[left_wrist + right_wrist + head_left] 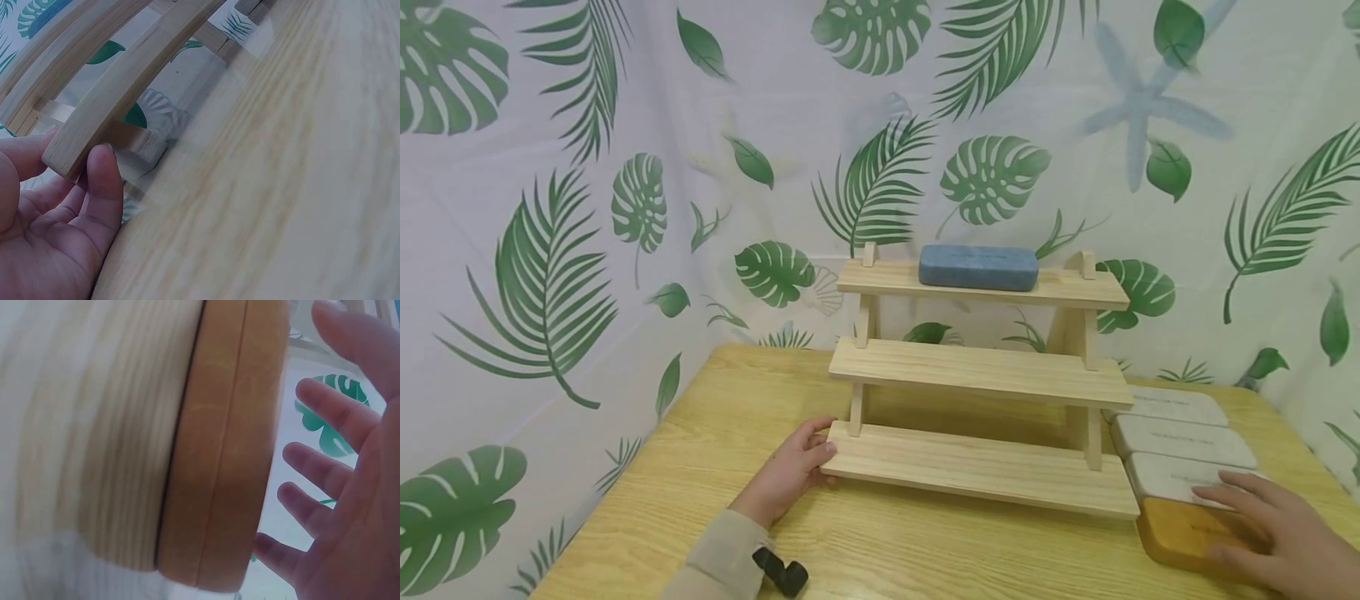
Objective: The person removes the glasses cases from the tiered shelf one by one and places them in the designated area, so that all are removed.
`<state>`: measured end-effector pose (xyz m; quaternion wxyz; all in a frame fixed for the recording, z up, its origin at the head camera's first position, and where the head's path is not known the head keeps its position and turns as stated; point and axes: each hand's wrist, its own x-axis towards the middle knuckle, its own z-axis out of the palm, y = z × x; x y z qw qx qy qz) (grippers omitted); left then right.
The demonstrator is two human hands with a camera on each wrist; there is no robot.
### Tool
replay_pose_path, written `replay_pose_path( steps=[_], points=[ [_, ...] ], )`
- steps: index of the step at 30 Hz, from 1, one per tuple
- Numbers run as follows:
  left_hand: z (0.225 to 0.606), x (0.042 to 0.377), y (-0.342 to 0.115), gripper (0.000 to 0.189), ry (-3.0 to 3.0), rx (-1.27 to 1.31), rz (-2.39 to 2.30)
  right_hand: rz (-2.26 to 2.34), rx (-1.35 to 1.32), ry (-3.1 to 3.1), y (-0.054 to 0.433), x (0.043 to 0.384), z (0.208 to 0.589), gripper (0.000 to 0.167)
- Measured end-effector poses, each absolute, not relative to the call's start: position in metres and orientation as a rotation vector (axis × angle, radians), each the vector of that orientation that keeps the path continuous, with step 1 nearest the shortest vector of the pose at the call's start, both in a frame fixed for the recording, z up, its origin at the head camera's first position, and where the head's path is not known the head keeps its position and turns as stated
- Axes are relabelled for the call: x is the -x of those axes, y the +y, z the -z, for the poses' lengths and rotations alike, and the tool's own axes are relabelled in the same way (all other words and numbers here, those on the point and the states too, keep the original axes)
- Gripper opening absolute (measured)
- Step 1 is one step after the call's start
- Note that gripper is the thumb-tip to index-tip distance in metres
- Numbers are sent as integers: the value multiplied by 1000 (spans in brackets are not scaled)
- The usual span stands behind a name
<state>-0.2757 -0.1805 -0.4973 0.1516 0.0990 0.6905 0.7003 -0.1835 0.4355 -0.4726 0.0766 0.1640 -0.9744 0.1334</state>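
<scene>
A three-tier wooden display stand [977,467] stands on the table. My left hand [793,467] grips the left end of its bottom shelf. In the left wrist view, the fingers and thumb of that hand [59,231] pinch the shelf end [94,131] from both sides. On the top tier lies a blue oblong case [977,267], like a glasses case. My right hand [1288,529] hovers with spread fingers over an orange case [1187,533] right of the stand. The right wrist view shows a seam along the side of this orange case [219,450], with the fingers just above it.
Behind the orange case, several whitish cases [1191,446] lie in a row along the stand's right side. A leaf-printed cloth [760,100] hangs behind and to the left of the wooden table [647,517]. A black strap piece [781,572] sits at my left cuff.
</scene>
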Motion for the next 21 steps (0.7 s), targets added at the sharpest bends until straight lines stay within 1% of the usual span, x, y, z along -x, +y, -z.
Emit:
replay_pose_path(
  steps=[4,16,21],
  points=[
    [498,276,-181,61,1977,-278,-2005,-443,-510,-2890,427,183,467,58],
    [498,277,-181,63,1974,-284,-1996,-457,-531,-2878,405,180,454,61],
    [498,277,-181,62,1975,-283,-1999,-479,-552,-2860,394,180,443,68]
  ],
)
